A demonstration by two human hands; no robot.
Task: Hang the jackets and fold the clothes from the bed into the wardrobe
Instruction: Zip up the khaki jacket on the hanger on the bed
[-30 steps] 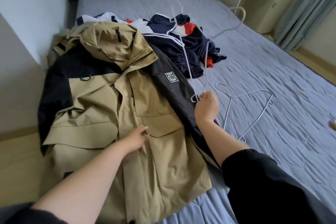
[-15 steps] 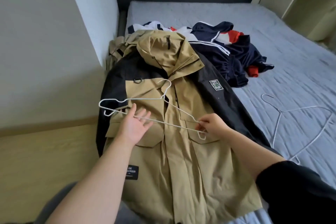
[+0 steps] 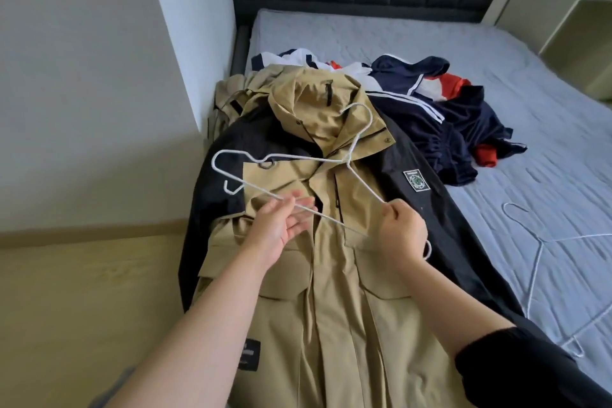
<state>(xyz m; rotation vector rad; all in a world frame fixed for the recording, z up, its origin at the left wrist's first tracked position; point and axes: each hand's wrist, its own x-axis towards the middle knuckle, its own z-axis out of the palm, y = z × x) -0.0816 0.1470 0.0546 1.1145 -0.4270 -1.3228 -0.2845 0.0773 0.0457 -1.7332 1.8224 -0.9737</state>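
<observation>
A tan jacket [image 3: 331, 291] lies at the bed's [image 3: 496, 83] left edge. The right hand [image 3: 402, 232] pinches a white hanger [image 3: 359, 185] above it; the left hand [image 3: 281, 225], fingers spread, touches its wire. Dark clothes [image 3: 463, 129] and another hanger [image 3: 536, 262] lie rightward.

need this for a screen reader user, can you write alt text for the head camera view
A person holds a white wire hanger over a tan and black jacket spread on a bed: right hand gripping one end, open left hand under its bar. Navy clothes and a second hanger lie beyond.

Tan-black jacket [image 3: 331, 291] flat on bed, front up; white wire hanger [image 3: 291, 159] above chest.
</observation>
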